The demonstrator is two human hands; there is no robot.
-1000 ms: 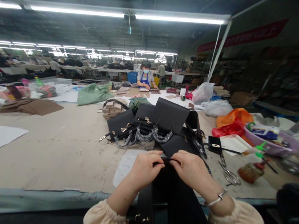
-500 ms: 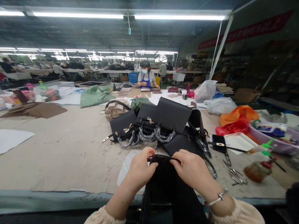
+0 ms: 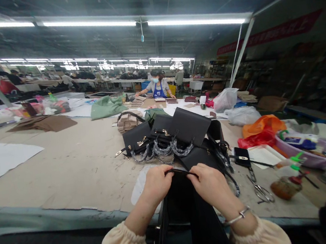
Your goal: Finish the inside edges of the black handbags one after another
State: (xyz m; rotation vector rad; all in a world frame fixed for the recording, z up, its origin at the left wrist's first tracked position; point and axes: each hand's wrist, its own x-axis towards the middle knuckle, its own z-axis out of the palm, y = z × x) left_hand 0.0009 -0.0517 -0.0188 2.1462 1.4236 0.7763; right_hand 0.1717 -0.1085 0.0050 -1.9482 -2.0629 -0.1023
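Left hand (image 3: 158, 183) and right hand (image 3: 209, 184) pinch a black bag's edge (image 3: 181, 171), lower center; uneven tugging could crease it

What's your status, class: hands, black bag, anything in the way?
Left hand, right hand: both pinching black bag by its edge. Bag: at near side of table. Possible obstruction: piled black bags just beyond.
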